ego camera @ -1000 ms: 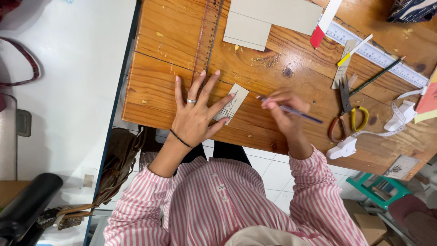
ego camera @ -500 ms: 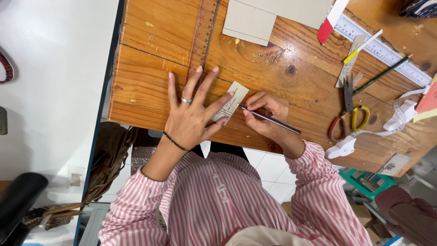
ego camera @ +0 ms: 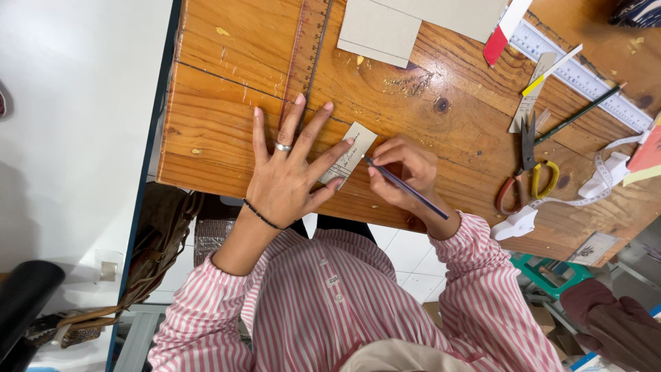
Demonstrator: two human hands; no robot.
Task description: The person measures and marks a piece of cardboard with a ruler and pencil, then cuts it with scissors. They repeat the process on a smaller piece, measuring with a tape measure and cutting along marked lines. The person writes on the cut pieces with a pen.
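The wooden table [ego camera: 227, 103] carries a long ruler [ego camera: 306, 48] and scissors [ego camera: 527, 172]. The left hand [ego camera: 289, 172] lies flat, fingers spread, pinning a small card [ego camera: 351, 155] near the table's front edge. The right hand [ego camera: 406, 172] pinches a pencil [ego camera: 406, 187], tip on the card.

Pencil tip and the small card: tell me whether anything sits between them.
Nothing visible does. The right hand holds the pencil with its tip at the edge of the small card. The left hand lies flat, fingers spread, pinning the card's other side to the wooden table, clear of the tip.
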